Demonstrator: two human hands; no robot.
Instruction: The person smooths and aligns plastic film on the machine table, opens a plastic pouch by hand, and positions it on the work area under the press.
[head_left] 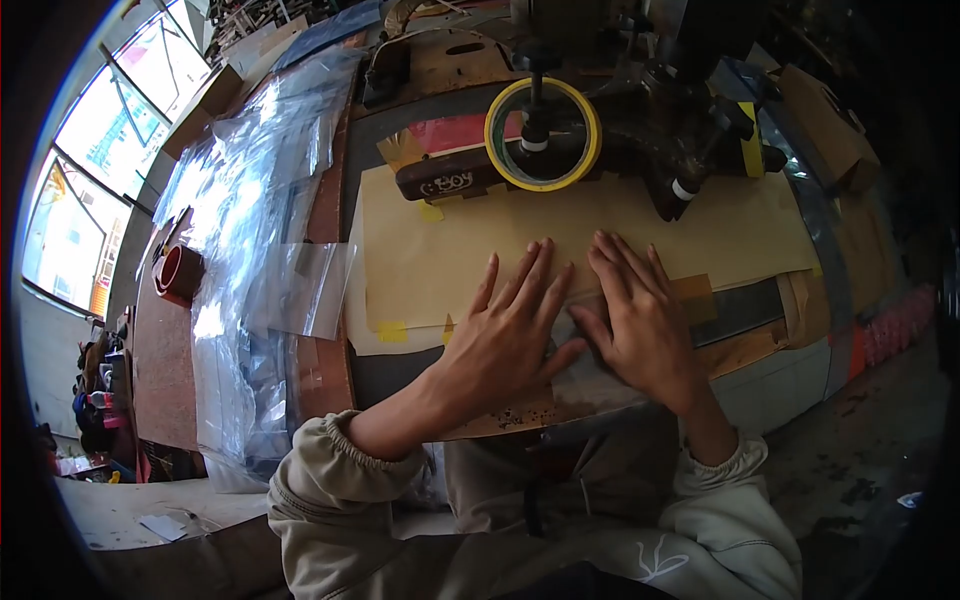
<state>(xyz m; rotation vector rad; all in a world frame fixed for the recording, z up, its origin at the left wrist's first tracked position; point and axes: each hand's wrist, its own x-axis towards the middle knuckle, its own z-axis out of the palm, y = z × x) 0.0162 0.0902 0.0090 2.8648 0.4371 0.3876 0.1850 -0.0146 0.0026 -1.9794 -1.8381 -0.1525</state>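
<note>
My left hand (512,325) lies with its fingers stretched out over the front part of a tan paper sheet (450,250). Beside it, my right hand (640,325) also rests flat, fingers extended and pointing away from me. The two thumbs are close together. Below and between the palms is what looks like clear plastic film (600,385), partly hidden by the hands. Neither hand grips anything. Past the fingertips, a dark machine bar (440,182) with white lettering reaches across the sheet. A yellow-edged tape roll (596,130) hangs around a knob on the machine.
Clear plastic bags (250,240) lie in a long heap on my left. A reddish-brown tape roll (178,272) stands beyond them at the board's edge. Brown tape (695,298) sits by my right hand. A cardboard box (825,125) is at the back right.
</note>
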